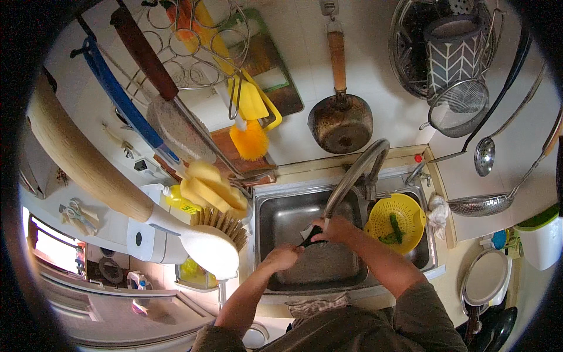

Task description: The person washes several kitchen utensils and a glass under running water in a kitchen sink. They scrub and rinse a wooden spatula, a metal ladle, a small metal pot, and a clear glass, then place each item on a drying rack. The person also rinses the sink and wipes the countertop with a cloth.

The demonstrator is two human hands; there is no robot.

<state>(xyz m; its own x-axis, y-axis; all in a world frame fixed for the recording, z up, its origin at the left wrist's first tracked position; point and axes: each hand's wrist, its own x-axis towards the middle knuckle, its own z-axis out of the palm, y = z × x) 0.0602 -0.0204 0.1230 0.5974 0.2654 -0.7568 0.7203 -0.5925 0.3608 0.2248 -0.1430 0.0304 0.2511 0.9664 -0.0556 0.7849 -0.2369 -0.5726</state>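
Note:
Over the left basin of the stainless steel sink (pixel 283 207), my left hand (pixel 283 257) is closed around one end of a slim dark object (pixel 310 236). The fingers of my right hand (pixel 333 231) hold its other end, under the spout of the curved metal faucet (pixel 358 169). A small pale, flat piece (pixel 305 231) shows beside the dark object; whether the two are joined, and what they are, I cannot tell. In the right basin sits a yellow plastic colander (pixel 382 214) with a long green vegetable piece (pixel 396 226) and small green bits inside.
Hanging close on the left are a wooden-handled brush (pixel 92 154), a yellow sponge (pixel 215 189) and an orange bristle brush (pixel 249 140). A small saucepan (pixel 341 125) hangs behind the sink. Strainers and ladles, including a perforated ladle (pixel 481 205), hang at right. A white cloth (pixel 438 215) lies by the right basin.

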